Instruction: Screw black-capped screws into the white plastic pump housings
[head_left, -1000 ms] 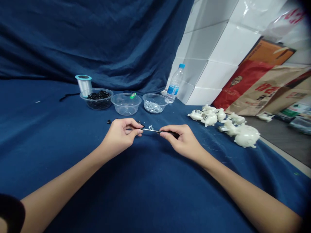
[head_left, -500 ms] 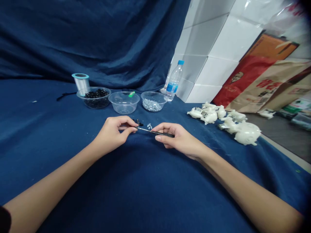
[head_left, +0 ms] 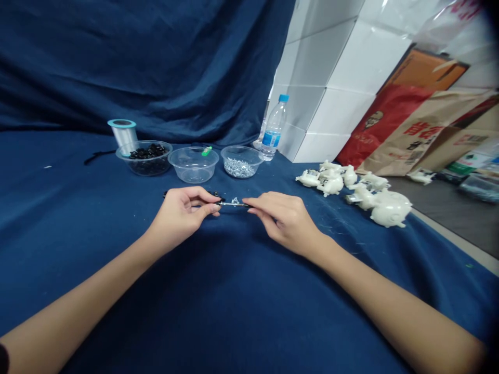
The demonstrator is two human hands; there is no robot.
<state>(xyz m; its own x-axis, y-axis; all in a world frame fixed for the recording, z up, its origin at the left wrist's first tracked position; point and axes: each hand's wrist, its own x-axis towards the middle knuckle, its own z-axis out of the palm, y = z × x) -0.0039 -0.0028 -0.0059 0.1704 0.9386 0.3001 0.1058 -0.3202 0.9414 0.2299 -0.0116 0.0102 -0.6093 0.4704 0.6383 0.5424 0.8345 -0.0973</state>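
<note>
My left hand (head_left: 186, 210) is closed in a pinch on a small black part (head_left: 219, 201), mostly covered by the thumb and fingertips. My right hand (head_left: 286, 221) grips the dark handle of a screwdriver (head_left: 233, 204). Its thin metal shaft runs level to the left, and the tip meets the black part at my left fingertips. Just behind the shaft, a few silver screws (head_left: 235, 200) lie on the blue cloth. Other small black parts rest behind my left hand, largely hidden by it.
Three clear bowls stand behind my hands: one with black parts (head_left: 150, 153), one with a green piece on its rim (head_left: 193, 169), one with silver screws (head_left: 238, 168). Beyond are a spool (head_left: 123, 136) and a bottle (head_left: 273, 130). Cream-coloured figures (head_left: 390, 209) sit right, near a paper bag (head_left: 409, 140).
My right hand has turned over on the screwdriver, its back now facing up and covering most of the handle. My left hand keeps its pinch. The view has shifted slightly.
</note>
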